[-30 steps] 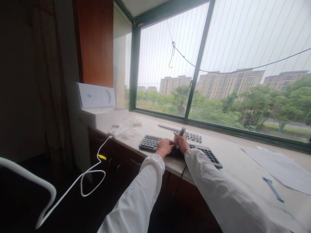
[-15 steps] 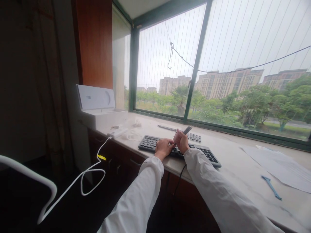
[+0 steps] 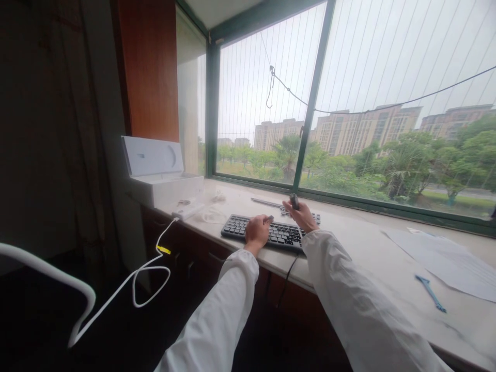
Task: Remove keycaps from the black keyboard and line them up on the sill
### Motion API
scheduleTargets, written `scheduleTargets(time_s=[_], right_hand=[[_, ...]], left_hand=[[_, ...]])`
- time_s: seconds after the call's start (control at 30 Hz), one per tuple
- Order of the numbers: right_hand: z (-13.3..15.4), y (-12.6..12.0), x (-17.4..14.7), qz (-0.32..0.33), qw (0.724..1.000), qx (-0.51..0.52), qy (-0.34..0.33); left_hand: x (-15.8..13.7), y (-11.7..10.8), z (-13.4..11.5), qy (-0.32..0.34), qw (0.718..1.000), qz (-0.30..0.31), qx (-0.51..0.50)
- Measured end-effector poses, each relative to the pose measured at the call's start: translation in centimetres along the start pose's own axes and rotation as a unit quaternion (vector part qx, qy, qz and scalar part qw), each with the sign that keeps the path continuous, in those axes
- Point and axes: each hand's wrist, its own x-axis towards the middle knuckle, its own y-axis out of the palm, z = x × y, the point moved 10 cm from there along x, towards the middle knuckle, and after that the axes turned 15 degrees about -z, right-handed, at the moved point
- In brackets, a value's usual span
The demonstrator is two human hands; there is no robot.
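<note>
A wide window with a dark green frame (image 3: 310, 98), strung with thin vertical wires, looks out on trees and pale apartment blocks under a grey sky. Below it runs a long pale stone counter (image 3: 364, 248) above dark wooden cabinet fronts. At the counter's left end stands an open white cardboard box (image 3: 160, 175) with its lid propped upright, and a white cable (image 3: 127, 284) loops from beside it down toward the floor. Sheets of white paper (image 3: 445, 261) lie at the far right, with a small blue plastic tool (image 3: 430, 293) just beside them. A flat black computer keyboard (image 3: 267, 232) sits near the counter's front edge. Both arms wear white sleeves. The left hand (image 3: 256, 231) rests on the keyboard's middle with the fingers curled in, pinching a small grey object (image 3: 270, 218) at the fingertips; what it is cannot be told. The right hand (image 3: 302, 216) is raised just behind the keyboard's far edge, closed around a small dark pen-like tool (image 3: 294, 200) that stands up out of the fist. The two hands are near each other but apart.
</note>
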Motion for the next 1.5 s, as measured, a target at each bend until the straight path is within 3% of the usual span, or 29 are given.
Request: scheduleTargets(time_s=[0.1, 0.23, 0.47, 0.73, 1.07, 1.23, 1.33, 1.5], right_hand=[[-0.3, 1.5, -1.0, 0.088, 0.99, -0.09, -0.07], [-1.5, 3.0, -1.6, 0.128, 0.982, -0.107, -0.088], [-3.5, 3.2, -1.2, 0.133, 0.973, -0.17, -0.082], [-3.2, 3.3, -1.3, 0.135, 0.972, -0.174, -0.085], [-3.1, 3.5, -1.7, 0.153, 0.971, -0.174, -0.06], [-2.6, 2.7, -1.4, 0.108, 0.985, -0.134, -0.034], [-2.9, 1.3, -0.9, 0.052, 0.994, -0.098, 0.025], [-4.5, -1.0, 0.1, -0.044, 0.99, 0.055, 0.125]], left_hand=[[0.0, -0.1, 0.3, -0.002, 1.0, -0.008, 0.0], [-0.1, 0.1, 0.1, 0.014, 0.999, 0.004, 0.03], [-0.3, 0.4, -0.3, 0.038, 0.998, 0.014, 0.049], [-0.1, -0.7, -0.5, 0.02, 0.998, -0.027, -0.054], [-0.2, -0.8, -0.8, 0.031, 0.998, -0.036, -0.05], [-0.2, -0.9, -0.9, 0.032, 0.997, -0.035, -0.06], [-0.3, -0.9, -0.7, 0.023, 0.998, -0.031, -0.056], [-0.3, -0.8, -0.7, 0.024, 0.998, -0.025, -0.048]])
